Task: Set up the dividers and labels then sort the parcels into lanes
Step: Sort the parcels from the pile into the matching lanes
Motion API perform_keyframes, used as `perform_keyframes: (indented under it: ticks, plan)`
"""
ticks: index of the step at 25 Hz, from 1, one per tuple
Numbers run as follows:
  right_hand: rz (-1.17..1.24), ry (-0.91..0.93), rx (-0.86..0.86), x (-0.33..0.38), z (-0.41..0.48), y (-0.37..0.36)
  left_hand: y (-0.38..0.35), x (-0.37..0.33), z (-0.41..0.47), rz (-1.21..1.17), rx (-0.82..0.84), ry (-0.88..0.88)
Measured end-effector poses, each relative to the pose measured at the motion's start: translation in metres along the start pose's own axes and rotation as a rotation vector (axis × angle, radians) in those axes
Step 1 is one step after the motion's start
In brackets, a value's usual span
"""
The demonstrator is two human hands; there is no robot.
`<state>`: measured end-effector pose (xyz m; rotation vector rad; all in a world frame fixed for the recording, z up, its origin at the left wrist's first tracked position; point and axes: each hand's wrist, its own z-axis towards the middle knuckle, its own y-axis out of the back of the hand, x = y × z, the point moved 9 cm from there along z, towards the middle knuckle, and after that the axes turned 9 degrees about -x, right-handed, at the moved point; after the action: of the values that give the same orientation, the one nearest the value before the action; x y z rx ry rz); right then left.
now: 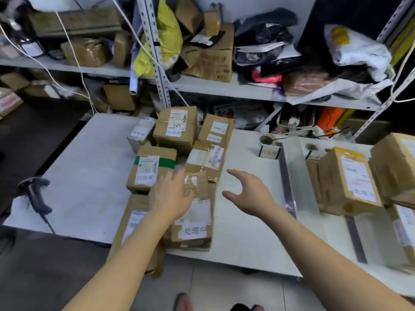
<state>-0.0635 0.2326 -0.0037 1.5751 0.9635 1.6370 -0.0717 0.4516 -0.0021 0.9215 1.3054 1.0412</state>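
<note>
Several brown cardboard parcels are bunched in the middle of the white table point(89, 167). My left hand point(171, 196) lies with straight fingers on the long taped parcel point(197, 212) nearest me. My right hand point(249, 194) hovers open just right of that parcel, holding nothing. A parcel with green tape point(150, 168) sits to the left. Two transparent dividers point(292, 176) point(357, 239) stand on the right part of the table. Small label cards point(269, 151) point(314, 156) stand at the far ends of the lanes. More parcels point(348, 182) fill the rightmost lanes.
A black barcode scanner point(36, 196) with its cable lies at the table's left edge. Metal shelves point(224, 86) crammed with boxes and bags rise behind the table. White cables point(74, 55) hang at the left. Tiled floor and my feet show below.
</note>
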Motion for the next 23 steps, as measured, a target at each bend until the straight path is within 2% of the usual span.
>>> perform_keyframes:
  ticks: [4,8,14,18,23]
  plan:
    - [0.092,-0.133,0.071,0.016,-0.014,-0.05,-0.033,0.048,-0.014,-0.163,0.149,0.037]
    - [0.293,-0.336,0.102,0.01,-0.034,-0.081,-0.063,0.059,-0.035,-0.365,0.279,0.109]
    - [0.719,-0.52,0.099,0.011,-0.052,-0.089,-0.063,0.047,-0.039,-0.452,0.241,0.144]
    - [0.797,-0.542,0.055,0.016,-0.052,-0.071,-0.044,0.025,-0.029,-0.535,0.157,0.107]
    - [0.807,-0.576,-0.062,-0.003,-0.059,-0.031,-0.033,-0.013,-0.018,-0.618,0.18,0.069]
